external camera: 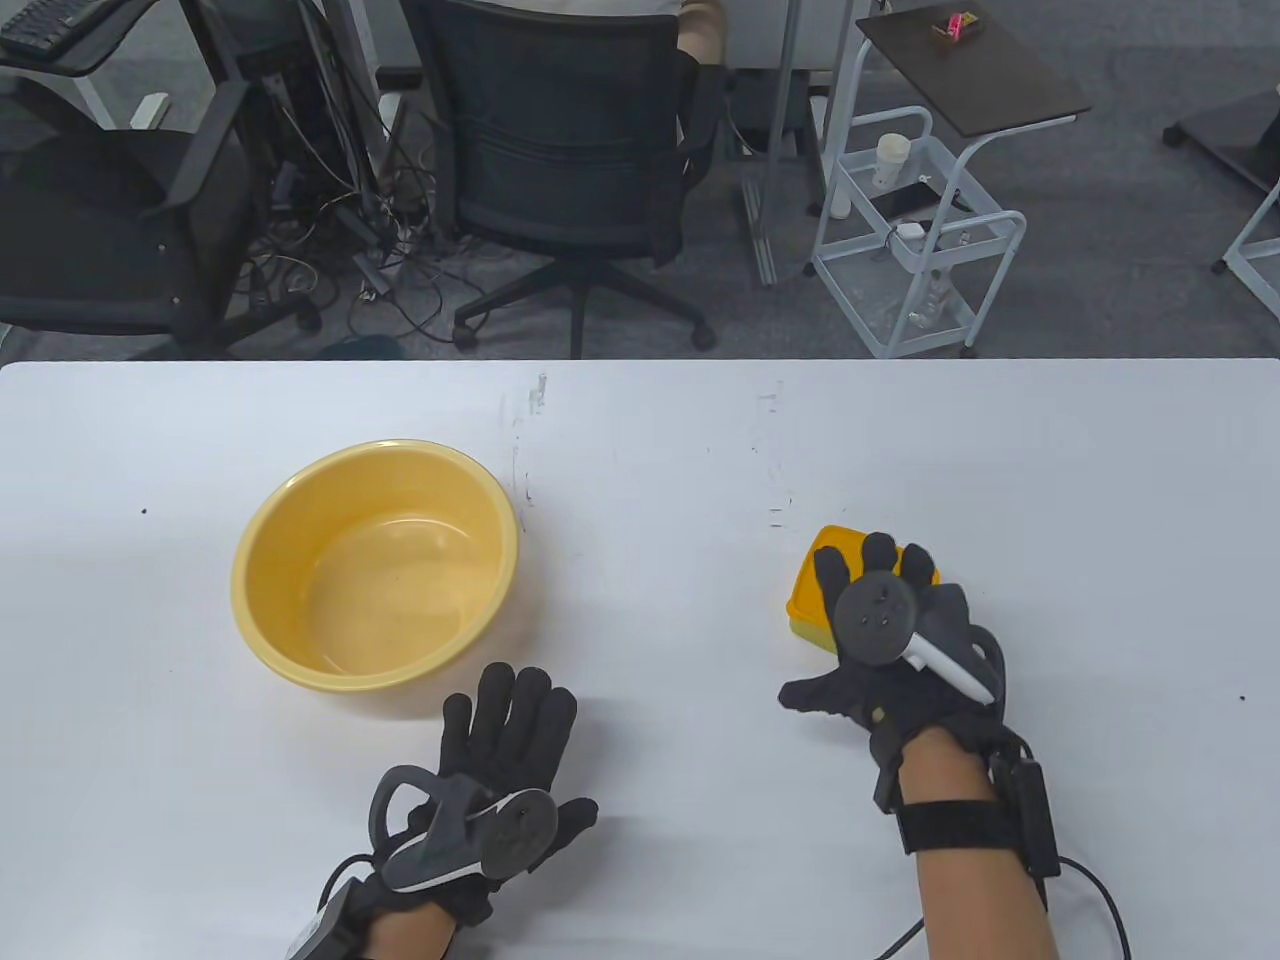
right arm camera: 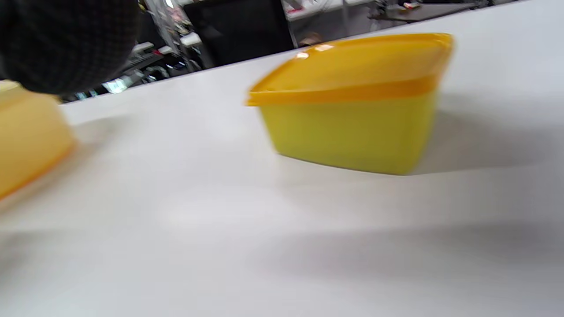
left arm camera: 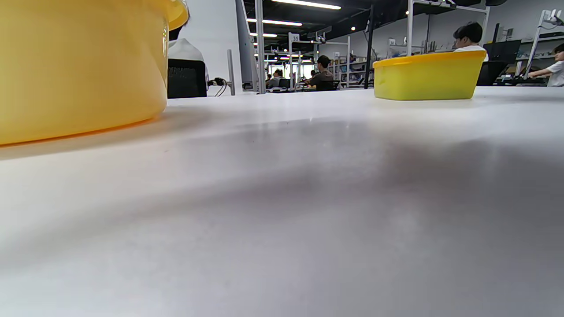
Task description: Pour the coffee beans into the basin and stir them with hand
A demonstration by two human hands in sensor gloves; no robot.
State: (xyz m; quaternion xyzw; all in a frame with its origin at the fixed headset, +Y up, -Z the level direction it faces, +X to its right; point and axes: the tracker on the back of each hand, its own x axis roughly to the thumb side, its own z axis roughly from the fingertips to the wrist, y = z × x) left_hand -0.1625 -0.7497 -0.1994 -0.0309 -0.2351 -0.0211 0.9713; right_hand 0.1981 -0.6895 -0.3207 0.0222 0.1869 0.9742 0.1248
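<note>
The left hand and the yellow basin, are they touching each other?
Apart. In the table view, white table shows between the left hand fingertips and the yellow basin.

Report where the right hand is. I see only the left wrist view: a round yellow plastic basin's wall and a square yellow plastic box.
Observer: In the table view, the right hand is spread over the near side of the square yellow plastic box. I cannot tell whether it touches.
Operator: Check the box's lid.
Observer: The right wrist view shows an orange lid seated on the box.
Operator: Look inside the basin.
Observer: From above, the round yellow plastic basin holds no beans yet.
</note>
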